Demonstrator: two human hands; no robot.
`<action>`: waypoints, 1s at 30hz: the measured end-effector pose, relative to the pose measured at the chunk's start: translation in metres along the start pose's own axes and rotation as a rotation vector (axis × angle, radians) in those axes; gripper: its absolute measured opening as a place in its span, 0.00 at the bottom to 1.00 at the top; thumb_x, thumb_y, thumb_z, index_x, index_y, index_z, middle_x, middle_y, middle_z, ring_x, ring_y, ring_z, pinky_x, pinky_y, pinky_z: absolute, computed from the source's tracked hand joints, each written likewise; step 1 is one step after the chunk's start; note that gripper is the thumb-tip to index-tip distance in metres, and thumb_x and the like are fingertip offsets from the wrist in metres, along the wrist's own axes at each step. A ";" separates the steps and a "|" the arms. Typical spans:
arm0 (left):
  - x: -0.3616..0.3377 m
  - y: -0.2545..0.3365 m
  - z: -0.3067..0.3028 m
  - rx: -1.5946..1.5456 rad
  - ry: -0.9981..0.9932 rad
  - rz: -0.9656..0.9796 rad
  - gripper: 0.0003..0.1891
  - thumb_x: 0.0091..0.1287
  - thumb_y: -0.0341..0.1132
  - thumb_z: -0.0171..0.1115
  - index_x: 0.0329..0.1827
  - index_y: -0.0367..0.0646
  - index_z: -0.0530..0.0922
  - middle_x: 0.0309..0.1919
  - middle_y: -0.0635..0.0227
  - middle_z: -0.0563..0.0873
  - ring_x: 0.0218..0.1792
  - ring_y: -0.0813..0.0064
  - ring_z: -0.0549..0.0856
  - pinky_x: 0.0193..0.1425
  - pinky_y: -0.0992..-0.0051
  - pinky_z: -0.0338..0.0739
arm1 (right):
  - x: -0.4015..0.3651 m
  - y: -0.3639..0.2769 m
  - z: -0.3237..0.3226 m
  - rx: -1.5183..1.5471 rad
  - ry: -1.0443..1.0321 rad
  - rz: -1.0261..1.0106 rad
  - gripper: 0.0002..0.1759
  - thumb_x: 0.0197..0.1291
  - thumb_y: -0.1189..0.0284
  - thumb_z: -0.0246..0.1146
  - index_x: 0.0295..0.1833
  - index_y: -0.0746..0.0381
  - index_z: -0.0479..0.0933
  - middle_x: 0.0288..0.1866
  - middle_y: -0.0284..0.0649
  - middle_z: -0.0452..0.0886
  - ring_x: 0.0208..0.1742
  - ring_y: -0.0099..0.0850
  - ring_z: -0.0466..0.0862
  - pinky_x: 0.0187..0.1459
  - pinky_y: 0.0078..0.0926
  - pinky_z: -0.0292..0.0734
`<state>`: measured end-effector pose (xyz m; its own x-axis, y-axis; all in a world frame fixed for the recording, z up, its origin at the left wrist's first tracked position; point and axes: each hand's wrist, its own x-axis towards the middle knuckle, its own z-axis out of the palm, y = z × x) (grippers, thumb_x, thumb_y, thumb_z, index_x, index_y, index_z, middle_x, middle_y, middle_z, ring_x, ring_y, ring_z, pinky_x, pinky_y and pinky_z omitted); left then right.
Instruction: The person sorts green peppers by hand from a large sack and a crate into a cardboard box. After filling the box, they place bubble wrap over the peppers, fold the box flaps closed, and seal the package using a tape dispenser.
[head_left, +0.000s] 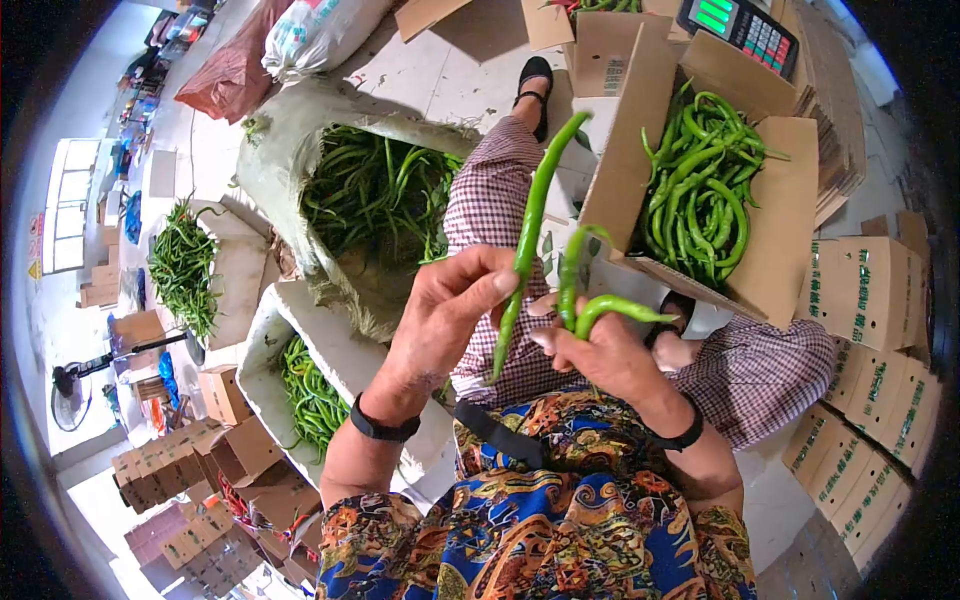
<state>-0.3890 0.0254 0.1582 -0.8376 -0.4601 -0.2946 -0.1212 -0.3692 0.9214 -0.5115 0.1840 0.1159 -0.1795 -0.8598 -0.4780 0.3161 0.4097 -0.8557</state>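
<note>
The left hand has its grip clenched on a long green pepper, thumb and fingertips pinching the lower half of the pod. The pepper stands nearly upright over the lap, its upper end reaching toward an open cardboard box. The right hand is just beside the left, almost touching it. Its grip is closed on two curled green peppers, which rise out of the fist and bend over at the top.

Both wrists wear a black band. The person sits with legs in checked trousers stretched over a tiled floor, one foot in a black shoe.

The cardboard box lies tilted to the right of the hands and is filled with more green peppers. To the left a burlap sack lies open on its side with peppers spilling inside it, and a white crate near the left forearm holds another batch. Further left a loose heap of peppers rests on flat cardboard. A weighing scale sits beyond the box, and printed cartons are stacked along the right
</note>
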 end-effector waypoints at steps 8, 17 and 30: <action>0.051 -0.012 0.023 0.311 -0.065 0.115 0.26 0.65 0.37 0.69 0.62 0.33 0.73 0.51 0.62 0.81 0.44 0.78 0.81 0.45 0.76 0.80 | 0.007 0.030 -0.002 -0.734 0.316 -0.725 0.13 0.64 0.70 0.65 0.50 0.63 0.74 0.26 0.31 0.74 0.24 0.21 0.73 0.29 0.22 0.72; 0.044 -0.026 -0.004 -0.020 -0.012 -0.071 0.17 0.69 0.33 0.62 0.58 0.35 0.77 0.41 0.69 0.84 0.38 0.82 0.80 0.44 0.80 0.75 | 0.002 -0.005 -0.033 0.446 -0.232 0.026 0.28 0.69 0.64 0.59 0.68 0.68 0.65 0.59 0.40 0.78 0.60 0.30 0.80 0.51 0.24 0.78; 0.031 -0.032 0.009 -0.308 0.013 -0.096 0.15 0.66 0.30 0.67 0.55 0.39 0.78 0.33 0.77 0.83 0.33 0.87 0.80 0.33 0.84 0.71 | 0.002 -0.009 -0.034 0.620 -0.198 0.018 0.29 0.66 0.64 0.61 0.69 0.61 0.66 0.63 0.37 0.76 0.59 0.26 0.78 0.50 0.24 0.77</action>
<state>-0.4160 0.0304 0.1224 -0.8229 -0.4209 -0.3816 -0.0306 -0.6379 0.7695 -0.5467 0.1892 0.1164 -0.0134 -0.9187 -0.3948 0.8072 0.2231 -0.5465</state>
